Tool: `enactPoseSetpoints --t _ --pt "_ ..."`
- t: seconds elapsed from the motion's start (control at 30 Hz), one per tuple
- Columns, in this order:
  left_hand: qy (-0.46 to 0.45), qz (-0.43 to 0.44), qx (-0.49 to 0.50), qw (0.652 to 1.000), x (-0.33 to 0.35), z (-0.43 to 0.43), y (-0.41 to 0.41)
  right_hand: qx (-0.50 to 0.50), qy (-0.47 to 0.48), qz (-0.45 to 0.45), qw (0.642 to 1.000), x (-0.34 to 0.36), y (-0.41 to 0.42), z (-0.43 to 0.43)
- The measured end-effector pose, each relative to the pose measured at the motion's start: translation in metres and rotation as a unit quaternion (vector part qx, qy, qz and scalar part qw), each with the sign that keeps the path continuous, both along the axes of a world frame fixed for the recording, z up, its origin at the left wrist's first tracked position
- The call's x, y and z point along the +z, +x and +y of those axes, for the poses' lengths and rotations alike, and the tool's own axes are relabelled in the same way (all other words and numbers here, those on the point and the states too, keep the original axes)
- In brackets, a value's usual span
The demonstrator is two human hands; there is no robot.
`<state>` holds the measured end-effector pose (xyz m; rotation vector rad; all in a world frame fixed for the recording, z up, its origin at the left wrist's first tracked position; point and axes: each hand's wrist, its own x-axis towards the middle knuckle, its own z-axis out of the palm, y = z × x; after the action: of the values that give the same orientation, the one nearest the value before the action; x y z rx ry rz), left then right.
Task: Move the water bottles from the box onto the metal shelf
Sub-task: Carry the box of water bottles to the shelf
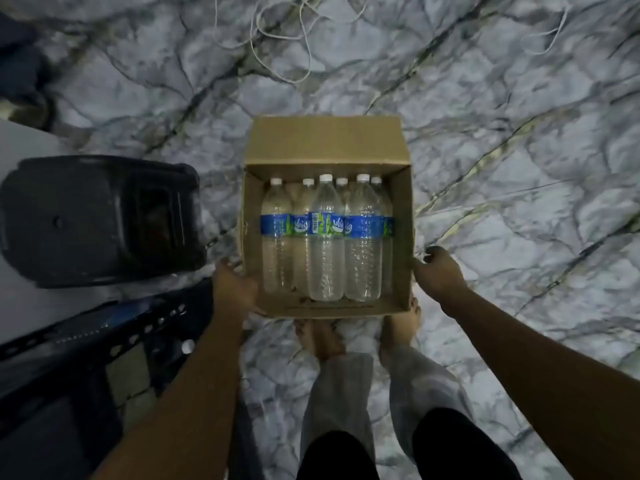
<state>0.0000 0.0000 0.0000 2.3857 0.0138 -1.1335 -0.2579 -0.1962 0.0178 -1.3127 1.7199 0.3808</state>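
Both hands are on the box [403, 237]: the left hand [234, 289] grips its near-left corner and the right hand [439, 271] clasps its right wall. Between them the water bottles [325, 237] lie side by side inside, caps pointing away. The metal shelf [138, 328] sits just left of the left hand.

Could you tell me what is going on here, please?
A person standing on a marble floor grips an open cardboard box, with the left hand at its near left corner and the right hand on its right wall. At least six capped bottles lie inside. The shelf is to the person's left.
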Motion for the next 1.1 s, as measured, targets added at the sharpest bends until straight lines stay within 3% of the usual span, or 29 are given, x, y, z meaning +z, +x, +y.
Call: enactPoseSetpoints --t 0.23,0.37,0.5,0.8,0.97,1.1 --pt "0.066 -0.035 -0.032 0.997 -0.105 -0.008 0.025 -0.020 -0.014 -0.025 0.999 -0.106 0.000 -0.006" --pt "0.058 -0.040 -0.058 0.996 -0.128 -0.001 0.034 -0.016 -0.050 -0.015 0.998 -0.130 -0.005 -0.006" --pt "0.109 -0.072 -0.115 0.985 -0.123 -0.003 0.027 0.039 -0.068 0.010 0.997 -0.133 -0.009 -0.011" --pt "0.031 -0.029 -0.075 0.996 -0.074 0.000 0.009 0.122 -0.094 0.026 0.988 -0.103 -0.016 -0.025" --pt "0.003 0.003 -0.029 1.000 -0.040 0.038 -0.004 0.150 -0.109 0.009 0.983 -0.039 -0.028 -0.031" --pt "0.023 -0.008 -0.031 0.999 0.042 0.034 -0.021 0.183 -0.138 -0.007 0.973 0.034 -0.044 -0.033"
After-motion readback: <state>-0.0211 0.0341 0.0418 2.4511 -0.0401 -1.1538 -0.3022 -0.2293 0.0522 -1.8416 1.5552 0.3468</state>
